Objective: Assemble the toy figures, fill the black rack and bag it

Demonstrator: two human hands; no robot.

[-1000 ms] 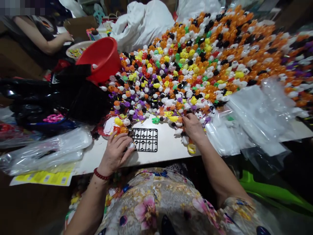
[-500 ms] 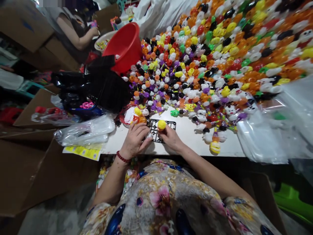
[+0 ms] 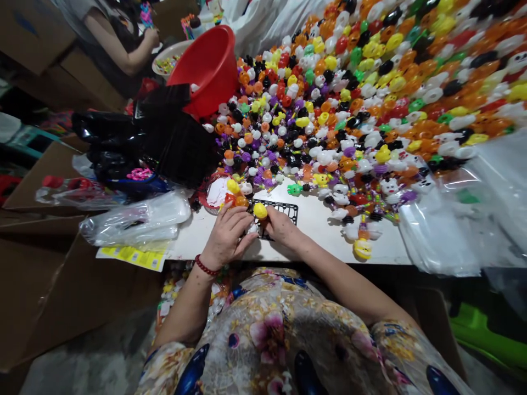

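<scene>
My right hand (image 3: 282, 226) pinches a round yellow plastic toy head (image 3: 260, 211), close to my left fingertips. My left hand (image 3: 230, 235) is curled, its thumb and fingers closed around a small white plastic piece (image 3: 252, 226) that is partly hidden. Just past the left fingers sit a yellow toy head (image 3: 233, 186), a white one (image 3: 246, 188) and orange-red ones; whether the left hand touches them I cannot tell. Under and behind my right hand lies a black plastic grid (image 3: 291, 210) on the white table (image 3: 317, 230).
A large heap of colourful toy pieces (image 3: 313, 104) covers the back and right. A red basin (image 3: 206, 71), black plastic bags (image 3: 181, 142) and a red-rimmed basket (image 3: 206, 195) stand left. Clear plastic bags (image 3: 440, 236) lie right, more (image 3: 140, 219) left. Another person's arm (image 3: 119, 49) shows back left.
My right hand has moved slightly left with the yellow toy head, bringing it toward my left fingertips. The head has turned. My left hand has stayed nearly in place.
</scene>
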